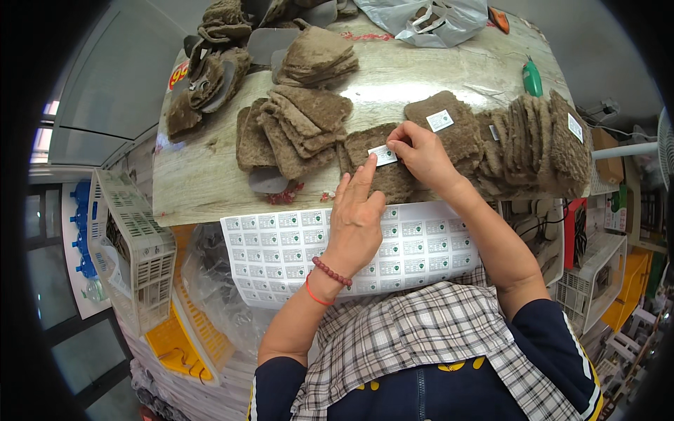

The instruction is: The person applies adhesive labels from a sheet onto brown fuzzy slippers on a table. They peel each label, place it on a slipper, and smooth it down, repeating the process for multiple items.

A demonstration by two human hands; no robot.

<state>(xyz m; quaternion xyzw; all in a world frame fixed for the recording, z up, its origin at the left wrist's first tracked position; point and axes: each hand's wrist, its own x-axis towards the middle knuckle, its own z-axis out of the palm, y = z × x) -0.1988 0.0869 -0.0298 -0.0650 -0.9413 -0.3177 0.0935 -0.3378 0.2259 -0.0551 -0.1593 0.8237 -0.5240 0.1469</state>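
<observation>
A small white sticker label lies against a brown fuzzy pad near the table's front edge. My right hand pinches the label's right end between thumb and fingers. With fingers stretched out, my left hand touches the label's left lower edge with a fingertip. Just behind my right hand is another brown pad bearing a white label. A large sheet of printed labels spreads over my lap, partly hidden under my left hand and wrist.
More pads stand in a row on the right, one with a label. Loose pad piles lie left on the table. A green-handled tool and a plastic bag are farther back. Crates flank the table.
</observation>
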